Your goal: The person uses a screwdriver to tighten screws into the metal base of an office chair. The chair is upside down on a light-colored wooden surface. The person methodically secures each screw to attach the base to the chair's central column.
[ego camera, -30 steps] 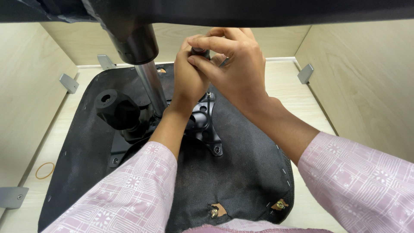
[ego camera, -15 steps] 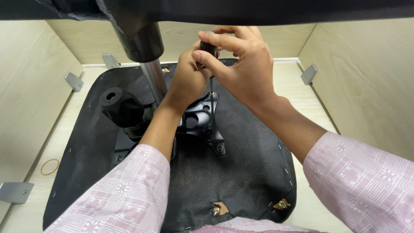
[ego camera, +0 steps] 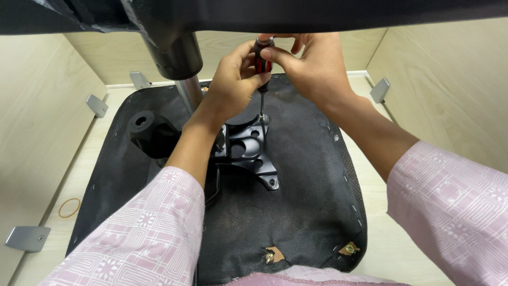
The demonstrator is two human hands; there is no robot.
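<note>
A red-and-black screwdriver [ego camera: 262,61] stands upright, its tip on a screw [ego camera: 263,118] at the far corner of a black metal bracket [ego camera: 248,151]. My left hand [ego camera: 233,85] wraps the lower handle. Over the top of the handle sits my right hand [ego camera: 312,66], fingers curled on it. The bracket lies on the underside of an upturned chair seat [ego camera: 296,212] covered in black fabric. Another screw [ego camera: 272,181] shows at the bracket's near corner.
A chrome gas-lift column [ego camera: 186,90] with a black sleeve rises from the mechanism on the left. A black knob housing [ego camera: 144,127] sits beside it. Pale wooden walls with grey metal brackets [ego camera: 27,237] surround the seat. A rubber band [ego camera: 69,207] lies on the floor at left.
Both hands have lifted a little higher on the handle, uncovering the screwdriver's shaft and the bracket below. The view has tilted slightly.
</note>
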